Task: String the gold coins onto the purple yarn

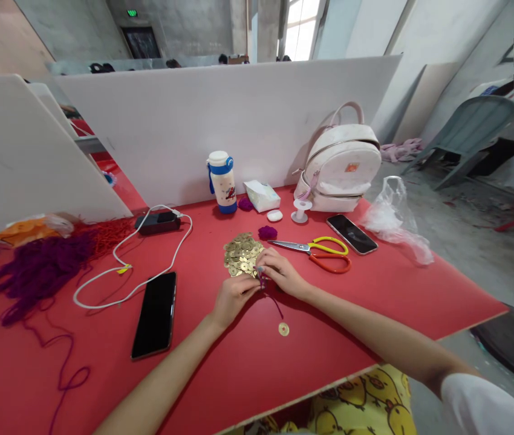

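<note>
My left hand (234,297) and my right hand (283,273) meet at the middle of the red table, fingertips pinched on a purple cord (275,303). The cord trails down toward a round brass coin (283,329) with a centre hole, which lies on the table. Just behind my hands is a pile of similar coins (241,252), partly covered by my right hand's fingers. A small purple yarn ball (267,232) sits behind the pile's right side. Scissors (310,248) with yellow and orange handles lie to the right of it.
The red table (329,314) holds a black phone (154,315), a white cable (98,305), a power bank (159,222) and purple yarn (43,266) at left. Behind stand a bottle (223,182), tissues (262,196), a spool (301,211) and a backpack (341,166); another phone (352,234) and plastic bag (395,217) lie right.
</note>
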`<state>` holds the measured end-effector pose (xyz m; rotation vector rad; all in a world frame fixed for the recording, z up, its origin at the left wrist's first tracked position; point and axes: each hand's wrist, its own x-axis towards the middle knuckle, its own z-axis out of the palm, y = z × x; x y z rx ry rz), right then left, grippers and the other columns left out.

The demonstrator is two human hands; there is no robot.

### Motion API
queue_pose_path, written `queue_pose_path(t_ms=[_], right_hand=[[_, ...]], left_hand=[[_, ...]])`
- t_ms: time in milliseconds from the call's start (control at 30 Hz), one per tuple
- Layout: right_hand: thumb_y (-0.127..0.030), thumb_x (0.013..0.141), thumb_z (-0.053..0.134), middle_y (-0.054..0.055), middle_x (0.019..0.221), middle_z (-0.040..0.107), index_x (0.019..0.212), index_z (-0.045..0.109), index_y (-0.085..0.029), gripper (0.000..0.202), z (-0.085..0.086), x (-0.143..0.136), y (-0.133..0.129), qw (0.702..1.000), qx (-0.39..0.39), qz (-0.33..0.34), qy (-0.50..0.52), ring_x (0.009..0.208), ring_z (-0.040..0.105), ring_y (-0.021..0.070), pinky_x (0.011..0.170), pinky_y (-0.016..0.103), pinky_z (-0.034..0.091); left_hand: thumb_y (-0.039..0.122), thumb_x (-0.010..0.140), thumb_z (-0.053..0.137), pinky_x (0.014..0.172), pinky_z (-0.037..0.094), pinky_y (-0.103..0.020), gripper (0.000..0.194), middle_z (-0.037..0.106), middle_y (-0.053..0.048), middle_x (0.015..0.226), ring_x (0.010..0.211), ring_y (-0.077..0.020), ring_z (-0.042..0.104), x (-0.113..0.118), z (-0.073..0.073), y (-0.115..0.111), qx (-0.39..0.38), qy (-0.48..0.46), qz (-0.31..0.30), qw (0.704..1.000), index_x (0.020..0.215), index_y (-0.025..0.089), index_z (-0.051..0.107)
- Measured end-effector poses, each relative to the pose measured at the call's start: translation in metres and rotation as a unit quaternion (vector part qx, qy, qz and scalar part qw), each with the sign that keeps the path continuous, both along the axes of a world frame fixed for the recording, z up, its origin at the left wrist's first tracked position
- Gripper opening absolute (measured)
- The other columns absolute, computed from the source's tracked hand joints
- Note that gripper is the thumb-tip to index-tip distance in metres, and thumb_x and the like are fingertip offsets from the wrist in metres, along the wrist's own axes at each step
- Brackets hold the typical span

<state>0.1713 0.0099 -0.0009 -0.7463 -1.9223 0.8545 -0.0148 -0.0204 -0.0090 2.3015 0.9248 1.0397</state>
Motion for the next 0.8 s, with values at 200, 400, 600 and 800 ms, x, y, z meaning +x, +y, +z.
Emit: queue_pose_path(t_ms=[200,400,600,800], right_hand=[[-0.043,0.098,0.042,0.003,0.078,0.06,0.079,0.058,-0.019,0.035,-0.002,-0.003,-0.008,0.995,-0.089,0.043,0.034,0.076,0.055,0.0167,0.075,0.029,0.044],[-0.04,0.096,0.045,-0.001,0.068,0.054,0.076,0.055,-0.019,0.031,-0.008,-0.004,-0.006,0.993,-0.117,-0.015,0.007,0.065,0.05,0.0139,0.065,0.025,0.039],[-0.039,0.096,0.043,-0.001,0.065,0.054,0.075,0.055,-0.018,0.032,-0.007,-0.004,-0.004,0.992,-0.122,0.013,-0.032,0.063,0.05,0.0133,0.062,0.023,0.039],[-0.034,0.097,0.043,-0.001,0.065,0.056,0.076,0.057,-0.017,0.03,-0.009,-0.006,-0.004,0.993,-0.097,0.027,-0.062,0.062,0.051,0.0137,0.063,0.025,0.04]], left_hand=[[0.021,0.09,0.058,0.06,0.049,-0.021,0.015,0.071,-0.004,0.072,0.063,-0.0132,0.065,0.0,0.007,-0.004,0.108,-0.028,-0.032,0.993,0.083,0.018,0.071],[0.023,0.088,0.061,0.06,0.051,-0.022,0.013,0.071,-0.003,0.07,0.063,-0.0138,0.066,0.001,0.013,-0.004,0.073,-0.084,-0.001,0.994,0.08,0.019,0.071],[0.023,0.086,0.064,0.065,0.053,-0.024,0.011,0.073,-0.003,0.075,0.068,-0.0154,0.068,0.0,0.013,-0.007,0.061,-0.113,0.088,0.988,0.084,0.02,0.074],[0.026,0.086,0.065,0.065,0.051,-0.025,0.012,0.069,-0.003,0.076,0.069,-0.015,0.065,0.0,0.014,-0.009,0.008,-0.125,0.108,0.986,0.08,0.021,0.074]])
